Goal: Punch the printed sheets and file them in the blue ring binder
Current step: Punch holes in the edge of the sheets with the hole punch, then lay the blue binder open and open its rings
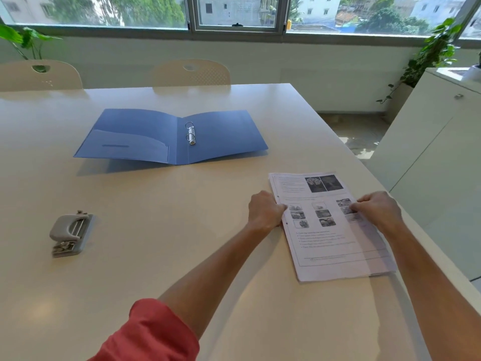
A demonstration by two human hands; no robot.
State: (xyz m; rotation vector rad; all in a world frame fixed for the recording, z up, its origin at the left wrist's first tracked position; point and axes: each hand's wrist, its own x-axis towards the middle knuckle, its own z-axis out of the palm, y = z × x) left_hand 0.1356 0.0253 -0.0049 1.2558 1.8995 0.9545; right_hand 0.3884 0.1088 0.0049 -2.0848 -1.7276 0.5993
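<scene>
A thin stack of printed sheets (330, 238) with photos and text lies flat near the table's right edge; two punched holes show along its left margin. My left hand (265, 211) grips that left margin between the holes. My right hand (377, 209) pinches the sheets on the right side. The blue ring binder (221, 136) lies open farther back at the table's middle, its two metal rings (190, 132) closed and bare. A grey hole punch (70, 234) sits at the left, apart from both hands.
The white table (156, 204) has its right edge just beyond the sheets. Two pale chairs (191, 72) stand at the far side. A white cabinet (437, 142) is to the right, with plants by the window.
</scene>
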